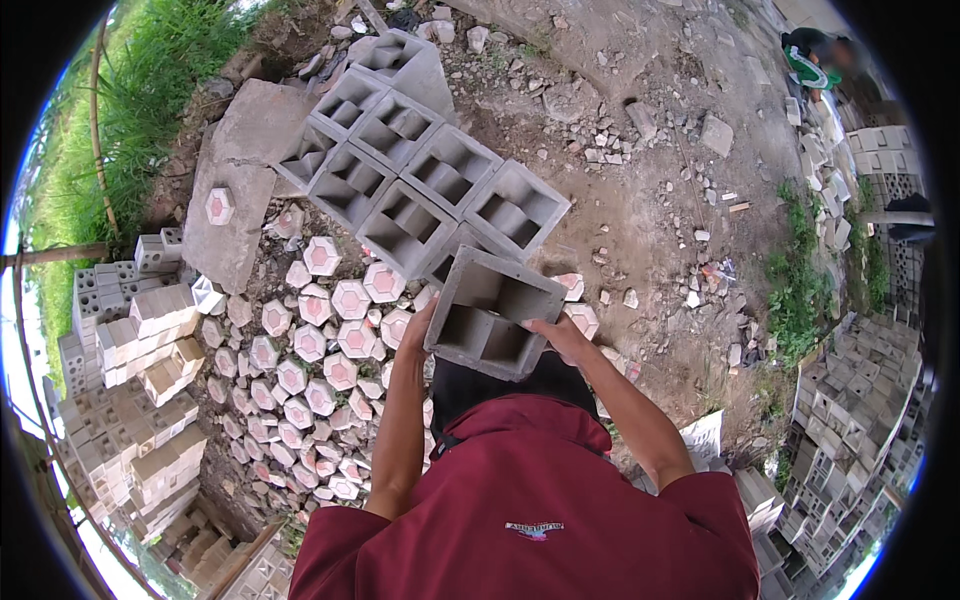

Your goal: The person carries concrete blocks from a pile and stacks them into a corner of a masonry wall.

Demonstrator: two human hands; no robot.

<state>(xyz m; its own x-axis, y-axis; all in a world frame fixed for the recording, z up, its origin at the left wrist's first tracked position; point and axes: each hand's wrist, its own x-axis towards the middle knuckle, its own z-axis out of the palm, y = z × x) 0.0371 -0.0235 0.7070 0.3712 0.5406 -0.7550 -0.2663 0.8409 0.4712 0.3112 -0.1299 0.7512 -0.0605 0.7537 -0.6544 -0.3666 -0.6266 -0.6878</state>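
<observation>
Here, grey hollow block (493, 313) between both hands

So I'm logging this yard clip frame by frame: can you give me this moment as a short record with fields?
setting: outdoor dirt yard
left hand: grips left side of grey hollow block
right hand: grips block's right side
block state: lifted, open cells up
ahead: row of grey moulds on the ground
left: hexagonal pavers, stacked blocks
far right: another person, crouched

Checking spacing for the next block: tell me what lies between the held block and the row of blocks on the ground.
In the head view nothing shows between them: the held block, gripped by the left hand and right hand, overlaps the row at its near end.
</observation>
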